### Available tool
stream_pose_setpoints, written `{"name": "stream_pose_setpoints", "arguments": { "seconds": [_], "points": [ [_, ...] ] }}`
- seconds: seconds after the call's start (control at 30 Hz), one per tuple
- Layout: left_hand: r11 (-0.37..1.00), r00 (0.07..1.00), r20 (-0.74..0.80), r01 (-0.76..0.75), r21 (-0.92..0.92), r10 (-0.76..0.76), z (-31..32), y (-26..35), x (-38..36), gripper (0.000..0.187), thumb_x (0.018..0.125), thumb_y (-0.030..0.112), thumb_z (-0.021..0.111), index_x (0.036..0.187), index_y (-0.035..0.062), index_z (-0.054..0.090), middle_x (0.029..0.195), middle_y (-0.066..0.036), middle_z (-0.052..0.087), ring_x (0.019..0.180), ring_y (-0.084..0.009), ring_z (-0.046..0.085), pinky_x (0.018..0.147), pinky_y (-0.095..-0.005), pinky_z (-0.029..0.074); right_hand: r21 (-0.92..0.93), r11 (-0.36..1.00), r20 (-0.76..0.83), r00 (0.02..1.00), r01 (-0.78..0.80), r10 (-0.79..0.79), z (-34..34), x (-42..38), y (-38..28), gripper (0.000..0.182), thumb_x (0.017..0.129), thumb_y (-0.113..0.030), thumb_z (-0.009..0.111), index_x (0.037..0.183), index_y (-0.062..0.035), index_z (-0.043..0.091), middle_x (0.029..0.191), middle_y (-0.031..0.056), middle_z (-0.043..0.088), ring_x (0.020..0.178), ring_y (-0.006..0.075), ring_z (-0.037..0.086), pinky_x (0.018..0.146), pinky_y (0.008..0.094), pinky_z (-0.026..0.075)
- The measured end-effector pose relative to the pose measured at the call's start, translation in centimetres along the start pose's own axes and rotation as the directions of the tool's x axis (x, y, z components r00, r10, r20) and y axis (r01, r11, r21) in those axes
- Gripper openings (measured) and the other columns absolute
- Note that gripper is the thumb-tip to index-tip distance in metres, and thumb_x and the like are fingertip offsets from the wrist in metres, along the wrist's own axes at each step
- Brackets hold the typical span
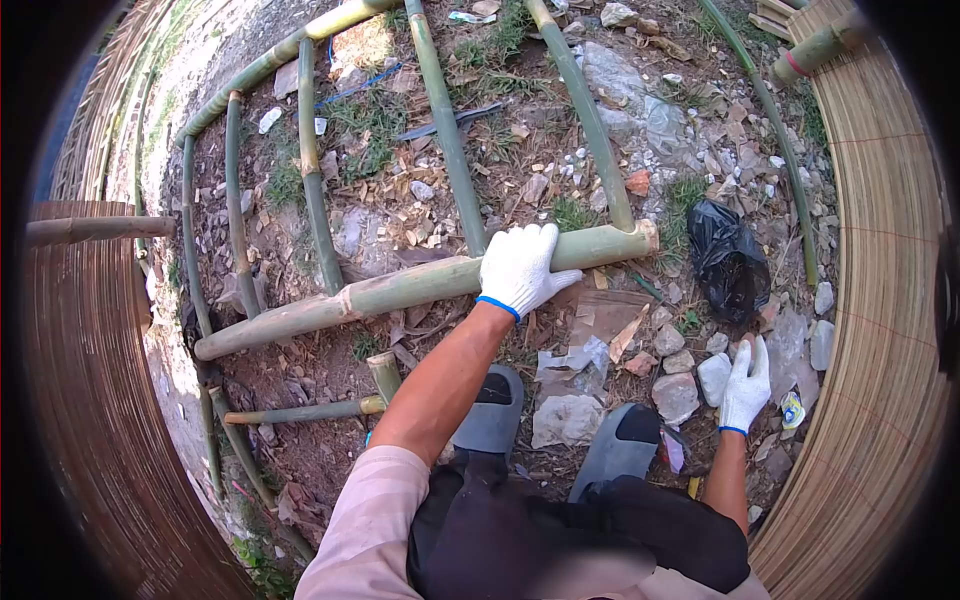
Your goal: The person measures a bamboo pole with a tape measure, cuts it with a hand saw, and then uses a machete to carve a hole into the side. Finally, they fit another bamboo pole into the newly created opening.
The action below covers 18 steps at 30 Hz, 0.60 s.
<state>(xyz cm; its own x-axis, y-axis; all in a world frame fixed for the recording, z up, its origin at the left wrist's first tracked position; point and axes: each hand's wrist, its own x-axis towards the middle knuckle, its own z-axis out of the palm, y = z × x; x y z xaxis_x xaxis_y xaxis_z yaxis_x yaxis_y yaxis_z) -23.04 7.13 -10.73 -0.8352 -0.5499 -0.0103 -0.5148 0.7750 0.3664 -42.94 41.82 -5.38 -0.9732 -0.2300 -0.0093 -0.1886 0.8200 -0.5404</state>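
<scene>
My left hand [525, 268], in a white knit glove with a blue cuff, grips the thick green bamboo pole [405, 292] near its right end. Its fingers wrap over the top, and the thumb lies along the near side. This pole forms the near rail of a ladder-like bamboo frame, with thinner bamboo rungs [447, 125] running away from it. My right hand [747, 385], gloved the same way, is low over the stony ground with its fingers stretched out and nothing visible in them. Just beyond its fingertips lies a crumpled black plastic bag [727, 262].
Rolled or standing slatted bamboo screens rise at the right [890, 270] and left [100, 400]. Rocks [676, 398], wood chips and plastic scraps litter the ground around my sandals [617, 447]. A short bamboo piece [305, 411] lies lower left; a thin green pole [775, 130] lies at right.
</scene>
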Motion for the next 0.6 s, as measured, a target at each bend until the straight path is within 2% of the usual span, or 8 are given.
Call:
{"name": "stream_pose_setpoints", "arguments": {
  "seconds": [0.07,0.17,0.23,0.3,0.5,0.57,0.6],
  "points": [
    [1.000,1.000,0.006,0.001,0.006,-0.002,0.1,-0.1,0.0,0.065,0.077,0.061,0.083,0.112,0.0096,0.067,0.093,-0.014,0.069,0.087,-0.0335,0.069,0.076,-0.0474,0.051,0.032,0.999,0.000,1.000,-0.013,0.013,0.2,-0.1,0.6,0.047,0.104,-0.029,0.067,0.139,0.0023,0.065,0.136,0.0189,0.071,0.125,0.0292,0.068,0.106,0.0381,0.051],
    [1.000,0.997,0.077,0.018,0.025,-0.020,-0.4,0.2,0.2,0.065,0.077,0.060,0.083,0.112,0.0087,0.067,0.095,-0.015,0.070,0.087,-0.0345,0.070,0.076,-0.0486,0.053,-0.080,0.996,-0.052,0.998,0.039,-0.043,0.5,-0.4,0.3,0.043,0.103,-0.031,0.068,0.137,-0.0035,0.069,0.129,0.0201,0.074,0.118,0.0306,0.072,0.102,0.0387,0.053],
    [1.000,0.999,0.031,0.007,0.021,-0.008,-0.3,0.3,0.1,0.066,0.077,0.060,0.083,0.115,0.0081,0.068,0.096,-0.014,0.071,0.088,-0.0340,0.071,0.077,-0.0480,0.053,-0.068,0.998,-0.057,0.998,0.005,-0.009,-0.2,-0.8,-0.6,0.044,0.103,-0.034,0.069,0.137,-0.0051,0.069,0.126,0.0218,0.074,0.115,0.0331,0.073,0.098,0.0404,0.055],
    [1.000,1.000,0.017,-0.001,0.015,0.001,-0.1,0.3,0.1,0.067,0.077,0.060,0.083,0.117,0.0080,0.069,0.097,-0.014,0.071,0.089,-0.0334,0.071,0.078,-0.0475,0.054,-0.132,0.991,-0.098,0.995,0.014,-0.028,-0.8,-0.8,0.7,0.048,0.102,-0.037,0.069,0.137,-0.0039,0.068,0.126,0.0231,0.073,0.117,0.0371,0.072,0.098,0.0427,0.055],
    [0.999,1.000,0.012,-0.028,0.032,0.028,0.0,0.3,0.1,0.070,0.077,0.059,0.084,0.122,0.0069,0.068,0.102,-0.013,0.072,0.091,-0.0329,0.071,0.080,-0.0472,0.054,-0.173,0.974,-0.176,0.978,-0.144,0.114,-3.4,-1.4,6.0,0.053,0.104,-0.042,0.065,0.138,-0.0017,0.067,0.128,0.0248,0.072,0.119,0.0397,0.070,0.100,0.0441,0.054],
    [0.999,0.999,0.024,-0.027,0.038,0.026,-0.1,0.3,0.1,0.072,0.077,0.059,0.084,0.124,0.0065,0.068,0.102,-0.013,0.072,0.092,-0.0330,0.071,0.081,-0.0470,0.054,-0.210,0.945,-0.172,0.961,-0.251,0.218,-4.3,-1.8,7.2,0.052,0.105,-0.041,0.063,0.136,-0.0006,0.067,0.128,0.0248,0.072,0.119,0.0401,0.070,0.100,0.0442,0.054],
    [0.998,0.999,0.030,-0.018,0.053,0.016,-0.1,0.4,0.1,0.073,0.078,0.059,0.083,0.125,0.0062,0.068,0.104,-0.013,0.072,0.093,-0.0331,0.071,0.082,-0.0468,0.054,-0.256,0.943,-0.195,0.967,-0.214,0.166,-4.5,-2.1,8.1,0.050,0.105,-0.039,0.062,0.135,0.0001,0.067,0.128,0.0244,0.072,0.119,0.0399,0.070,0.101,0.0441,0.054]
  ]
}}
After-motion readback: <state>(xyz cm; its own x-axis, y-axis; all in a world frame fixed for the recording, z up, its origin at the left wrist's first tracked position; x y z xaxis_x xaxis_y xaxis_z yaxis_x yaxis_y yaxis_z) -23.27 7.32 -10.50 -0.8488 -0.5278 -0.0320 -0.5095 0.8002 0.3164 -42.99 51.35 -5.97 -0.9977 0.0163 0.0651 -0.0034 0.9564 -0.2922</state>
